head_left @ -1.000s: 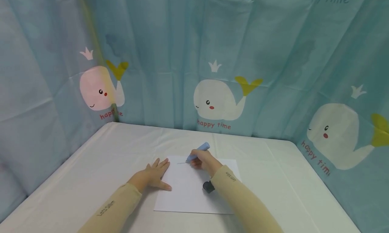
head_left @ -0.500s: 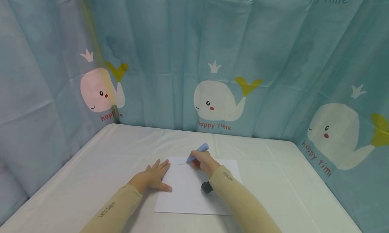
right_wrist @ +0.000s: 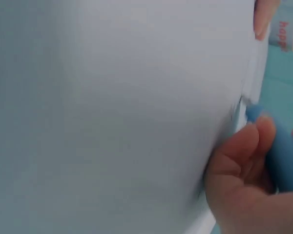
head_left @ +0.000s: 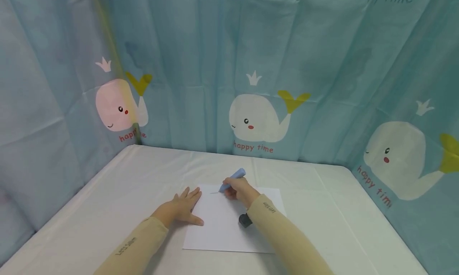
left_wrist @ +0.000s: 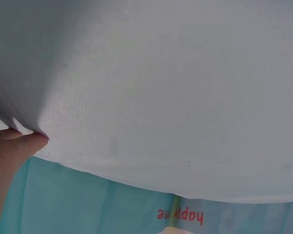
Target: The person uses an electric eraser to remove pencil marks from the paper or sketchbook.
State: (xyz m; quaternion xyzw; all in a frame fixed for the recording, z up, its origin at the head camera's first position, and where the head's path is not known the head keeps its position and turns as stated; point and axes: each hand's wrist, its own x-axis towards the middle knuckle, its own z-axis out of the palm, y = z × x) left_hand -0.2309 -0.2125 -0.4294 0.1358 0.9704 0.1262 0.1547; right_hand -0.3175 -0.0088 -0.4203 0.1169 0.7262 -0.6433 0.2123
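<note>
A sheet of white paper (head_left: 215, 231) lies on the table. My right hand (head_left: 242, 190) grips a thick light-blue marker (head_left: 238, 173), its tip at the paper near the top edge, at the right end of a short thin line (head_left: 214, 193). In the right wrist view the thumb and fingers wrap the blue marker (right_wrist: 283, 156). My left hand (head_left: 182, 207) rests flat with fingers spread along the paper's left edge, thumb on the sheet. Only part of the left hand (left_wrist: 14, 148) shows in the left wrist view.
A small black object (head_left: 245, 220) shows beside the right sleeve, over the paper. A white cloth covers the table (head_left: 322, 211). Behind and at the sides hangs a blue-green curtain (head_left: 193, 107) printed with whales.
Hardly anything differs. The marker's tip stays close to the right end of the short line, and the left hand stays at the paper's edge. The view shifts slightly.
</note>
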